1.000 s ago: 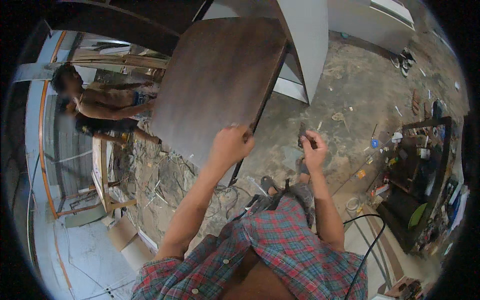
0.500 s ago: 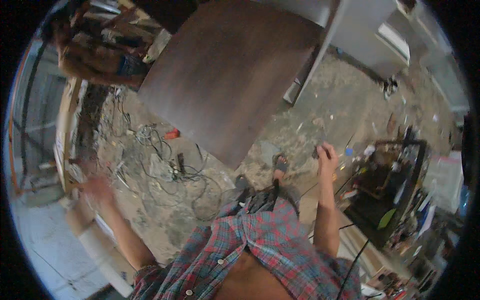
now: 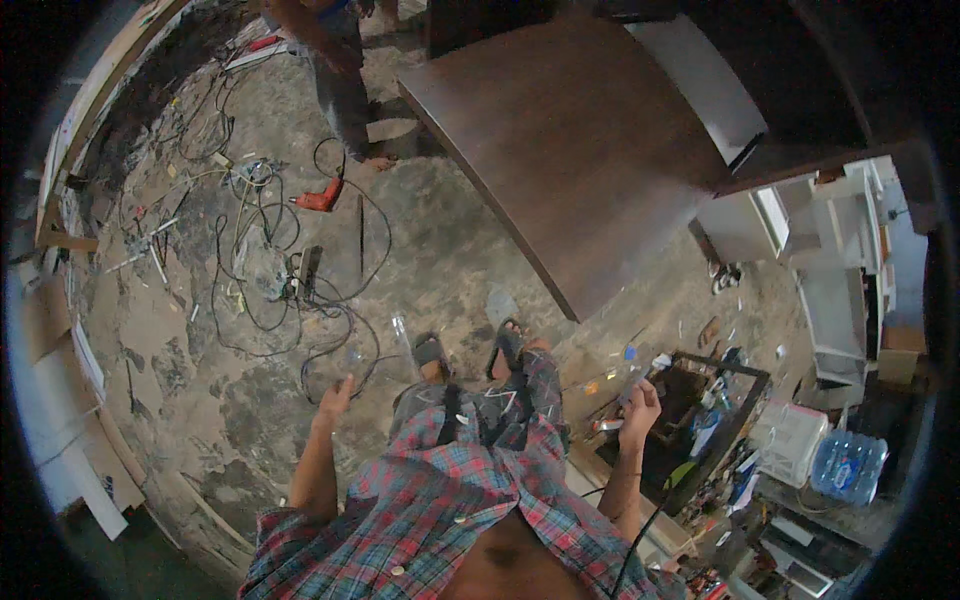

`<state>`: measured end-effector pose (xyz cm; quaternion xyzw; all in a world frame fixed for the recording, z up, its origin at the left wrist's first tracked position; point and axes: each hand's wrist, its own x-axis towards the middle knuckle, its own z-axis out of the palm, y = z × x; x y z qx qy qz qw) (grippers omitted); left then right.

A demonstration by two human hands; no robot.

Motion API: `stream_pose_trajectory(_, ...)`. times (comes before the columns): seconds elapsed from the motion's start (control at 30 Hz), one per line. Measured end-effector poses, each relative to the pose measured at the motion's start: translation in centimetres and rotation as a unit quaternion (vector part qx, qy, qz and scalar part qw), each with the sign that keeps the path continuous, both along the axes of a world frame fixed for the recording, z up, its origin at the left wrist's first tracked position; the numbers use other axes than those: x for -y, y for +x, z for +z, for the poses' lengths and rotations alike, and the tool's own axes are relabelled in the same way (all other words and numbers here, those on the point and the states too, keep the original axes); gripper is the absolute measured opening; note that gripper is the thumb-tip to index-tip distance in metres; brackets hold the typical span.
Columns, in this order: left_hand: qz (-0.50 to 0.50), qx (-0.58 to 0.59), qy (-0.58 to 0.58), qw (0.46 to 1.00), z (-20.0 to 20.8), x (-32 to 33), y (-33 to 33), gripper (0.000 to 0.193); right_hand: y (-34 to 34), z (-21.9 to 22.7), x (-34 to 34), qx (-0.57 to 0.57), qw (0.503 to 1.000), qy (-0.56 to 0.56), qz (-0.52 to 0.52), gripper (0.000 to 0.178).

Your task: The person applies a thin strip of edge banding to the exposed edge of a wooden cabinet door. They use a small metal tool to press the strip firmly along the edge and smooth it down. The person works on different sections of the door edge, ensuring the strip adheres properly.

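Note:
My left hand [image 3: 337, 398] is low at the left, over the floor near a loop of black cable [image 3: 375, 375]. Its fingers are loosely extended, with no held thing visible. My right hand [image 3: 640, 408] is closed at the right, pinching a small, thin, greyish flat piece [image 3: 632, 382] whose kind I cannot make out. Ahead of me stands a large dark brown wooden panel [image 3: 590, 140], part of a piece of furniture; neither hand touches it.
A red power drill [image 3: 318, 196] lies on the concrete floor among tangled cables [image 3: 265, 215]. Another person [image 3: 340, 85] stands beyond it, left of the panel. At right are a dark frame [image 3: 735, 420] with clutter, a large water bottle [image 3: 848, 465] and pale cabinet parts [image 3: 835, 300].
My view has swung left, so the panel sits farther right and the drill shows fully. My left hand has come in closer to my body. The other person now appears upright.

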<state>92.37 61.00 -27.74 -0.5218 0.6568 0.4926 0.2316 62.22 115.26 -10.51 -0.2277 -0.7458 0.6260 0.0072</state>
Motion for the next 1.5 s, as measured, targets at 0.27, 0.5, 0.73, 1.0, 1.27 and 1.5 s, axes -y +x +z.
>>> stream_pose_trajectory(0.27, 0.102, -0.209, 0.085, 0.969, 4.4, -0.4, -15.1, 0.076, -2.4, -0.5, 3.1, -0.003, 0.998, 0.023, 0.062, 0.015)
stream_pose_trajectory(0.5, -0.215, -0.343, 0.124, 0.906, 4.9, -9.9, -30.4, 0.073, 1.2, 1.5, -0.5, 0.001, 0.986, 0.168, -0.016, 0.022)
stream_pose_trajectory(0.73, -0.583, -0.200, 0.134, 0.776, 9.7, -24.1, -31.8, 0.075, 15.3, -6.8, -6.8, 0.025, 0.916, 0.017, -0.401, 0.026)
stream_pose_trajectory(1.0, -0.832, -0.337, 0.123, 0.422, 12.6, -55.6, -30.1, 0.084, 37.6, -16.1, -8.5, 0.094, 0.751, 0.006, -0.654, 0.035)
stream_pose_trajectory(1.27, -0.830, -0.027, 0.346, 0.437, 11.1, -76.7, -7.2, 0.095, 52.4, -10.9, 5.2, 0.235, 0.530, 0.021, -0.814, 0.018)
stream_pose_trajectory(1.5, -0.511, 0.128, 0.425, 0.736, 8.5, -87.6, 12.3, 0.120, 53.1, -14.9, 25.6, 0.049, 0.191, -0.197, -0.960, 0.036)
